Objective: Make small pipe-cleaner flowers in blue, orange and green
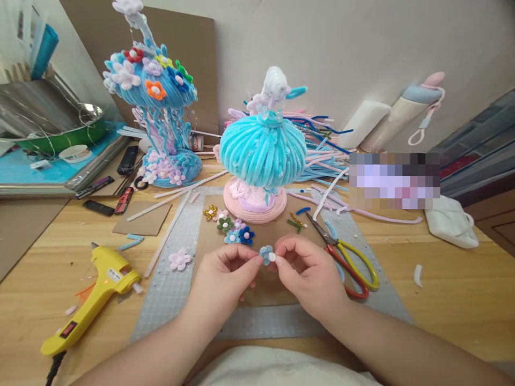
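Head view: I had the left hand (231, 273) pinching a dusty-blue chenille flower (264, 254) by its petals, thumb against forefinger; the right hand (311, 272) pinched a small white tuft (272, 257) at the flower's right side. The flower lay between the two sets of fingertips, above a cardboard sheet (263, 292); whether the tuft was fixed to it, I could not tell. In my judgement, the step called for a light left grip on the outer petals, sparing their loops, and a steady right pinch to align the tuft. The dark-blue flower (246, 236), just beyond the left hand, offered a model for centring. Scissors (356, 264) lay just beside the right hand, so I judged its wrist needed clearance; the yellow glue gun (96, 295) lay left of the left hand.
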